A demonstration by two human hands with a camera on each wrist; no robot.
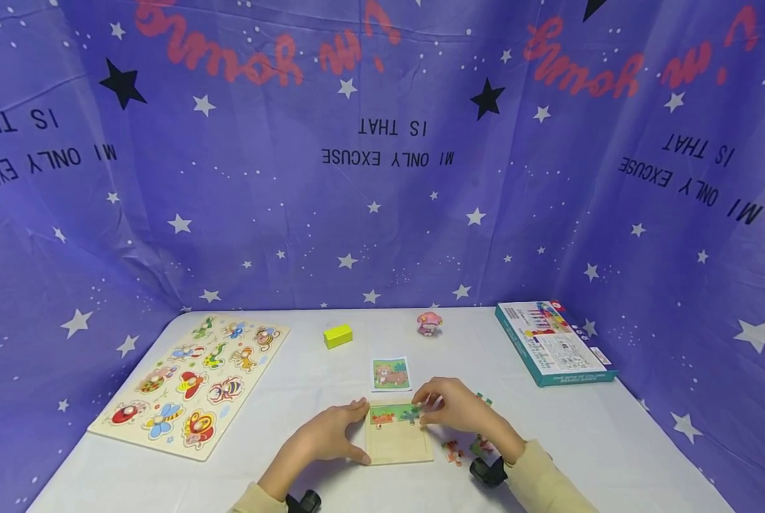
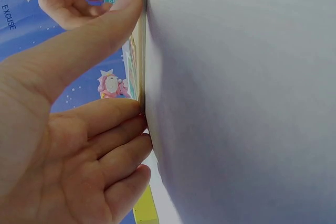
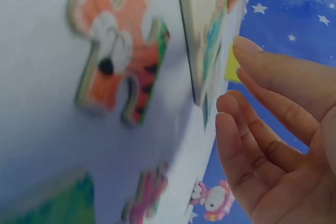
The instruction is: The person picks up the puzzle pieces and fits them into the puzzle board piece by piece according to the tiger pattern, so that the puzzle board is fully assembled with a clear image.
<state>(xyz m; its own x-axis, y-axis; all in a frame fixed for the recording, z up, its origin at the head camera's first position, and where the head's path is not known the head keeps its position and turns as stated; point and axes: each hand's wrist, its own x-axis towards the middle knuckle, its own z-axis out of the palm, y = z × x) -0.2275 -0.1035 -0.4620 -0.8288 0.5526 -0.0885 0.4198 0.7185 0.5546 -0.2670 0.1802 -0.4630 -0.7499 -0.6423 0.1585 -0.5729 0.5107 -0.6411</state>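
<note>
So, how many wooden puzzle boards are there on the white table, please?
2: the larger board is on the left side of the table, and the smaller board is between the left hand and right hand.

L hand (image 1: 327, 432) spread, R hand (image 1: 451, 405) curved

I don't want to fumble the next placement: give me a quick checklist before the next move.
1. Tray steadied: ok, left hand touches its left edge.
2. Right hand free of pieces: cannot tell, its fingertips are at the tray's far right corner, over the pieces there.
3. Placed pieces pressed fully flat: cannot tell.
4. Tray filled: not ok, its near part is bare wood.
5. Orange striped piece picture side up: ok, loose right of the tray.
6. Picture card uncovered: ok, just beyond the tray.
</note>
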